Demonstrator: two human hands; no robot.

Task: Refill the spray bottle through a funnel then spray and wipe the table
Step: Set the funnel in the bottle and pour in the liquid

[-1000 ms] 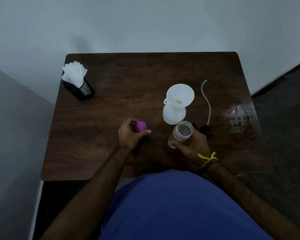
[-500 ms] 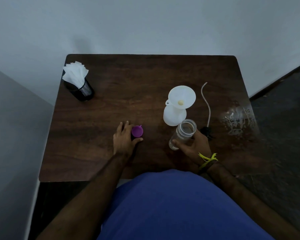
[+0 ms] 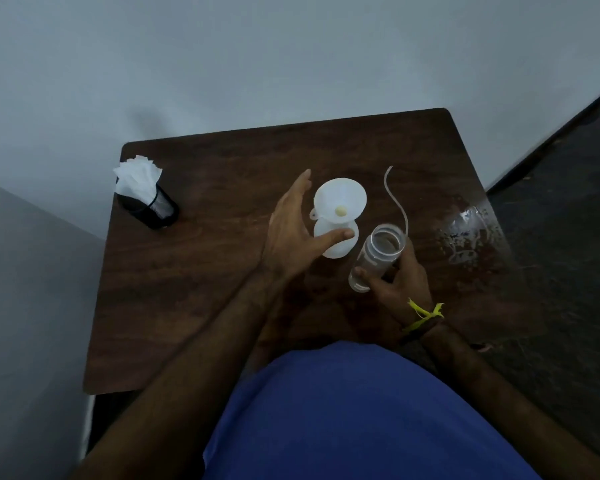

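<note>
My left hand (image 3: 293, 233) hovers with fingers straight and spread beside the white funnel (image 3: 340, 202), which sits in the white bottle (image 3: 336, 242) mid-table (image 3: 194, 271); my thumb lies across the bottle's front. My right hand (image 3: 399, 284) grips a clear open jar (image 3: 378, 258), tilted, just right of the bottle. A thin tube (image 3: 397, 199) lies behind the jar, a wet patch (image 3: 465, 233) farther right, and a napkin holder (image 3: 146, 199) at the far left corner.

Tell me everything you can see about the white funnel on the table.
The white funnel looks like translucent plastic: a wide round cone with a small tab at its rim and a pale yellowish spot at its centre hole. It sits upright in the neck of a white bottle mid-table. The left hand is open beside it, thumb lying across the bottle; whether it touches the funnel is unclear.
</note>
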